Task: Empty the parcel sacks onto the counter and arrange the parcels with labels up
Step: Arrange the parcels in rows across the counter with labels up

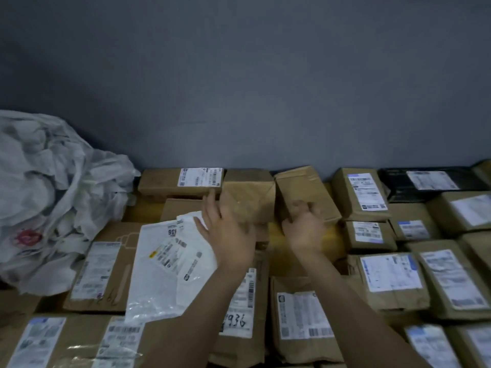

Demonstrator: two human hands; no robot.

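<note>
Touching brown parcel (248, 200) at counter (336, 236) back edge with flat left hand (228, 229). Gripping neighbouring parcel (300, 187) with curled right hand (305, 224).

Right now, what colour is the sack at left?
The sack is white with a red mark; head view.

Sacks (53, 195) lie far left against the wall (239, 88). To their right, a mailer (170, 266) lies on a carton (106, 264). Behind, two parcels stand side by side: left hand (228, 235) before the left parcel (248, 200), right hand (305, 224) around the near end of the right parcel (300, 187). Parcel rows (393, 272) fill the right.
</note>
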